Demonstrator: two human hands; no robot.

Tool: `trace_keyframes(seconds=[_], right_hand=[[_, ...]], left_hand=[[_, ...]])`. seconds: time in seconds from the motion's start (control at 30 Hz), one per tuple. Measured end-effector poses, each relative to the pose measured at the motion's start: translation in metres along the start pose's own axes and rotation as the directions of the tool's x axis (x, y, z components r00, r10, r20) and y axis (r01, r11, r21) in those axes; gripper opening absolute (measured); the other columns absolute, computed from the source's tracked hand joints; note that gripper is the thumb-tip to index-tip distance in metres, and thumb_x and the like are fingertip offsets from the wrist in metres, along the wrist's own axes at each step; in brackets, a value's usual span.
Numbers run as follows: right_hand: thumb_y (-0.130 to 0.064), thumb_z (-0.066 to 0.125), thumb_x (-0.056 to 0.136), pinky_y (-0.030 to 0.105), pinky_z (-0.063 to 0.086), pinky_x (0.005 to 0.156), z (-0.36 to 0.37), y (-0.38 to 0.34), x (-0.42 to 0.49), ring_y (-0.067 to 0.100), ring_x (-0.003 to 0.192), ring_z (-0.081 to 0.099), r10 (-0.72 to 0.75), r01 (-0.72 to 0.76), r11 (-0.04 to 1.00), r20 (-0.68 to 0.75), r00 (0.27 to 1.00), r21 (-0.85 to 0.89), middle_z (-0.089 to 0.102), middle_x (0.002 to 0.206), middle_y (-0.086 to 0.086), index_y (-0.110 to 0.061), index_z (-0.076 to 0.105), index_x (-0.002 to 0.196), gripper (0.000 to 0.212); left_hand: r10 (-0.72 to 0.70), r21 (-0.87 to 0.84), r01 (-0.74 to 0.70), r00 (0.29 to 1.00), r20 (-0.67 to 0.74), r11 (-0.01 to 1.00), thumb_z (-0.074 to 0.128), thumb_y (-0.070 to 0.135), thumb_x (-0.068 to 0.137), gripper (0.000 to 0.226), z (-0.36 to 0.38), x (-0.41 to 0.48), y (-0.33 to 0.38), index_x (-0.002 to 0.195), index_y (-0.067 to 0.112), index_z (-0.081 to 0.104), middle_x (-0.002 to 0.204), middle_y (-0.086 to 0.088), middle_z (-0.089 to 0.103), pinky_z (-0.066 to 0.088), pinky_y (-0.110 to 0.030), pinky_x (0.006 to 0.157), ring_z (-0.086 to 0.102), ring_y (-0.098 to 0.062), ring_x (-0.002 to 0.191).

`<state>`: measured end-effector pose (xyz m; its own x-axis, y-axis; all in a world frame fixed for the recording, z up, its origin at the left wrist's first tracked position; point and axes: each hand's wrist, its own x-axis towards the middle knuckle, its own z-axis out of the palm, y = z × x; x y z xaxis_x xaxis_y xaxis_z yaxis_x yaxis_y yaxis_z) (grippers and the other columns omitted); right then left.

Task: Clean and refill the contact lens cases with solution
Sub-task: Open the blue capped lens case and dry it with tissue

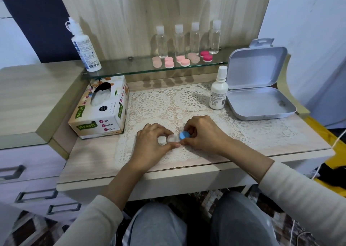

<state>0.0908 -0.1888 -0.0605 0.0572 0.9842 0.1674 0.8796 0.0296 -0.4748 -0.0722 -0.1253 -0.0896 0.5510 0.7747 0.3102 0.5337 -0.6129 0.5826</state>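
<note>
Lace mat (153,103) on desk (89,163), near edge — left hand (149,142) clamped round clear lens case (168,139) to steady it, right hand (202,133) pinching blue cap (184,134), likely unscrewing. Behind, within reach — solution bottle (218,91), tissue box (101,107); pink cases (179,59) on glass shelf (131,65).

A pale wood-grain table (89,157) stands against a tall back panel (131,11) of the same light wood, and a glass shelf (119,70) runs across the panel just above the tabletop. To the left, a higher cabinet (28,88) carries drawers (28,159) with dark metal handles, and a dark blue surface (37,20) rises behind it. A white wall (309,20) lies to the right and a patterned rug (33,229) covers the floor, in soft, even light.
</note>
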Motion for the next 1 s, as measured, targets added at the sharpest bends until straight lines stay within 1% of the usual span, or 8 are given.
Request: trace_keyframes(seconds=[0.17, 0.33, 0.43, 0.53, 0.63, 0.77, 0.9, 1.0], right_hand=[[-0.025, 0.076, 0.074, 0.017, 0.039, 0.061, 0.0, 0.001, 0.0, 0.013, 0.074, 0.051, -0.016, 0.015, 1.0, 0.021, 1.0, 0.021, 0.055, 0.082, -0.001, -0.006, 0.066, 0.092, 0.028], [-0.016, 0.074, 0.075, 0.008, 0.034, 0.058, 0.001, 0.004, 0.002, 0.007, 0.069, 0.045, -0.096, 0.096, 0.995, 0.026, 0.995, 0.026, 0.052, 0.083, -0.005, -0.005, 0.068, 0.096, 0.024], [-0.009, 0.07, 0.077, 0.006, 0.035, 0.062, -0.002, 0.006, 0.001, -0.002, 0.068, 0.044, -0.142, 0.138, 0.989, 0.073, 0.987, 0.057, 0.058, 0.092, -0.002, -0.009, 0.069, 0.101, 0.023], [-0.002, 0.064, 0.078, 0.005, 0.037, 0.068, -0.005, 0.008, -0.001, 0.001, 0.081, 0.049, -0.16, 0.148, 0.985, 0.137, 0.978, 0.094, 0.06, 0.106, -0.003, -0.014, 0.068, 0.108, 0.033], [-0.019, 0.07, 0.076, 0.008, 0.035, 0.066, -0.003, 0.008, -0.002, 0.003, 0.081, 0.048, -0.096, 0.088, 0.992, 0.1, 0.99, 0.086, 0.055, 0.101, -0.005, -0.017, 0.065, 0.112, 0.036], [-0.036, 0.074, 0.072, 0.012, 0.036, 0.06, 0.001, 0.003, -0.001, 0.009, 0.078, 0.046, 0.001, -0.002, 1.0, 0.048, 0.999, 0.031, 0.048, 0.091, -0.003, -0.011, 0.062, 0.092, 0.034], [-0.023, 0.074, 0.076, 0.011, 0.03, 0.058, -0.005, 0.0, 0.0, 0.01, 0.078, 0.044, -0.019, 0.022, 0.999, 0.093, 0.995, -0.025, 0.05, 0.09, -0.002, -0.018, 0.069, 0.102, 0.027], [-0.01, 0.066, 0.08, 0.012, 0.033, 0.06, -0.01, 0.0, 0.001, 0.006, 0.075, 0.046, -0.038, 0.036, 0.999, 0.155, 0.987, 0.016, 0.055, 0.089, -0.003, -0.025, 0.067, 0.113, 0.036]], left_hand=[[0.022, -0.025, -0.023, 1.0, -0.012, 0.999, 0.072, 0.051, 0.064, 0.034, 0.002, 0.001, -0.002, 0.082, 0.022, 0.071, 0.082, 0.014, 0.056, 0.043, -0.046, 0.083, 0.051, -0.011, 0.087], [0.015, -0.046, -0.016, 1.0, -0.016, 0.999, 0.065, 0.055, 0.061, 0.037, 0.004, 0.001, -0.002, 0.078, 0.022, 0.071, 0.077, 0.013, 0.056, 0.045, -0.048, 0.079, 0.054, -0.01, 0.079], [0.024, -0.055, -0.025, 0.999, -0.023, 0.998, 0.073, 0.045, 0.065, 0.03, 0.005, 0.001, -0.004, 0.082, 0.021, 0.072, 0.079, 0.012, 0.057, 0.045, -0.05, 0.079, 0.055, -0.012, 0.08], [0.016, -0.061, -0.018, 0.999, -0.031, 0.998, 0.077, 0.042, 0.067, 0.028, 0.005, 0.001, -0.004, 0.084, 0.02, 0.073, 0.08, 0.012, 0.056, 0.045, -0.05, 0.079, 0.055, -0.013, 0.081], [0.018, -0.052, -0.02, 0.999, -0.04, 0.998, 0.077, 0.04, 0.067, 0.028, 0.005, 0.0, -0.004, 0.087, 0.02, 0.073, 0.079, 0.017, 0.052, 0.044, -0.048, 0.082, 0.054, -0.013, 0.084], [0.014, -0.051, -0.016, 0.999, -0.033, 0.999, 0.074, 0.044, 0.069, 0.029, 0.005, -0.001, -0.004, 0.088, 0.022, 0.073, 0.08, 0.018, 0.052, 0.043, -0.044, 0.084, 0.052, -0.011, 0.086], [0.022, -0.032, -0.023, 0.999, -0.036, 0.999, 0.074, 0.046, 0.067, 0.032, 0.006, -0.001, -0.005, 0.088, 0.021, 0.073, 0.082, 0.015, 0.054, 0.042, -0.043, 0.084, 0.051, -0.01, 0.085], [0.027, -0.031, -0.028, 0.999, -0.043, 0.999, 0.074, 0.045, 0.067, 0.031, 0.006, -0.001, -0.005, 0.088, 0.021, 0.073, 0.082, 0.012, 0.056, 0.041, -0.043, 0.083, 0.051, -0.011, 0.085]])
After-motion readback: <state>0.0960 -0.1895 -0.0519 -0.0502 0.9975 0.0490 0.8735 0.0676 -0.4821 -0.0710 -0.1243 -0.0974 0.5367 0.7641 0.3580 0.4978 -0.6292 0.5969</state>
